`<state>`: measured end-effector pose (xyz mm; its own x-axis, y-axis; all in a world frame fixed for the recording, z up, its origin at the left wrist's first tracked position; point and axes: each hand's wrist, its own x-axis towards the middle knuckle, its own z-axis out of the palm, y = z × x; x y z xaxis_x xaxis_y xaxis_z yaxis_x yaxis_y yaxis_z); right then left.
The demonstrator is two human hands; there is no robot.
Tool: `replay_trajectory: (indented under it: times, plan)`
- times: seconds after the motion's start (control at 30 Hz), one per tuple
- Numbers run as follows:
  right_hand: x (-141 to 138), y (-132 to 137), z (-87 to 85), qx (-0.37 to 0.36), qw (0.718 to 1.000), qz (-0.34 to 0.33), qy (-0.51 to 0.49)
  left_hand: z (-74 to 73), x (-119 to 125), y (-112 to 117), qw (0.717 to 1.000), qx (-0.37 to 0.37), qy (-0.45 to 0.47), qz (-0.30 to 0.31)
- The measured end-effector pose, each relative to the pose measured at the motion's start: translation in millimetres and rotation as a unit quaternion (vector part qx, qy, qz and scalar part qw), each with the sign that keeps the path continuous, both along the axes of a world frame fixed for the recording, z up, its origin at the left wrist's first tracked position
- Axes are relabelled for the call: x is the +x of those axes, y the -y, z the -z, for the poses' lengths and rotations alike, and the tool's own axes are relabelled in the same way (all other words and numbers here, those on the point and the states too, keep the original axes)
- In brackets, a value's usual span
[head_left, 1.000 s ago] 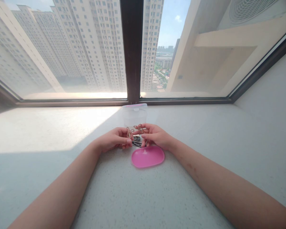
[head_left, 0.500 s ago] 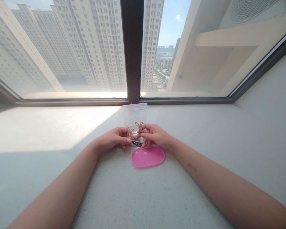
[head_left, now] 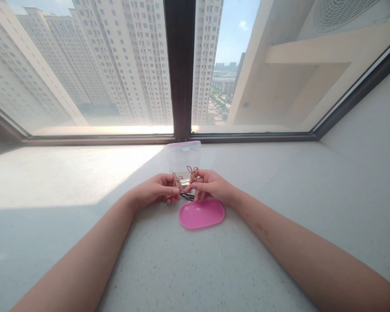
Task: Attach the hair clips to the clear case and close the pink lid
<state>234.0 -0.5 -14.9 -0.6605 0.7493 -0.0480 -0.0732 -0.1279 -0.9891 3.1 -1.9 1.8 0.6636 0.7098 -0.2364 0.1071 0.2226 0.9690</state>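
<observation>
My left hand is closed, pinching a brown-gold, bow-shaped loop piece between thumb and fingers. A similar bow-shaped loop piece stands up from the pinched fingers of my right hand, slightly higher and apart from the first. The fingertips of both hands nearly meet. Thin black strips show between the hands, just below the fingers; what they belong to, I cannot tell. Close under my right hand lies a pink oval dish or lid.
Behind the hands stands a clear plastic container with a lid, against the dark window frame. Its lower part is partly hidden by my fingers. The pale speckled sill stretches to both sides, with sunlight on its left part.
My right hand's bow-shaped piece has shifted slightly up and right, widening the gap from the left one. My left hand, the pink dish and the container have stayed put.
</observation>
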Motion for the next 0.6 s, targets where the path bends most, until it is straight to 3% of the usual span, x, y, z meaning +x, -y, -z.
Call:
replay_trajectory:
  times: [0.6]
  plan:
    - [-1.0,-1.0,0.9,0.001,1.000,0.020,-0.003,0.5,0.4,0.1,1.000,-0.008,-0.003,-0.008]
